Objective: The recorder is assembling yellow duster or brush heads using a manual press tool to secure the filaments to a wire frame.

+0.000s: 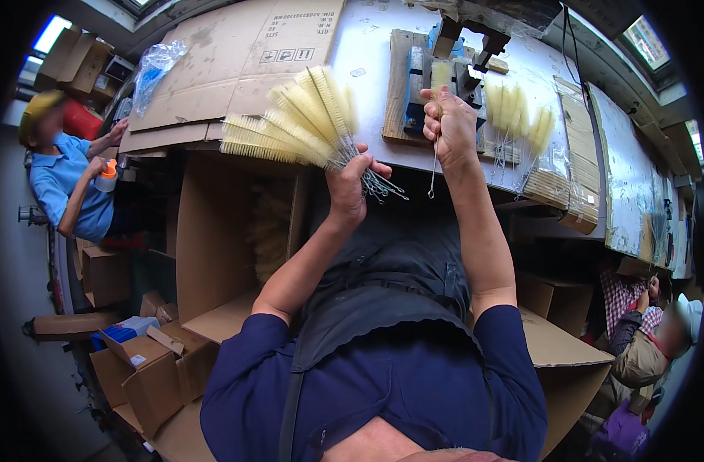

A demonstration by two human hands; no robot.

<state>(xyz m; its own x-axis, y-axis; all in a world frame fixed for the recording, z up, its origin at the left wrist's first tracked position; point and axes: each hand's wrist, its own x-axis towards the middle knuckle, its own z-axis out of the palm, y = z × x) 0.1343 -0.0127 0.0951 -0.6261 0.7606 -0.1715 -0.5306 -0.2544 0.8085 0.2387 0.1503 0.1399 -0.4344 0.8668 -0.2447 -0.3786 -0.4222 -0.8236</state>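
Observation:
My left hand (350, 183) is closed round the wire handles of a fanned bunch of bottle brushes (298, 115) with pale yellow bristles; their looped wire ends stick out below the fingers. In front of the bench machine, my right hand (452, 127) grips a single bottle brush (440, 75). Its bristle head points up between the dark metal jaws of the machine (421, 92), and its looped wire end hangs below my fist. Whether the bristles touch the jaws I cannot tell. More yellow brushes (507, 108) lie on the bench just right of the machine.
Flattened cardboard (236, 61) covers the bench's left part. An open carton (229, 231) with brushes inside stands below its front edge. Cardboard strips (571, 154) lie at right. One person (75, 177) holds an orange-topped bottle at far left; another person (645, 339) is at far right.

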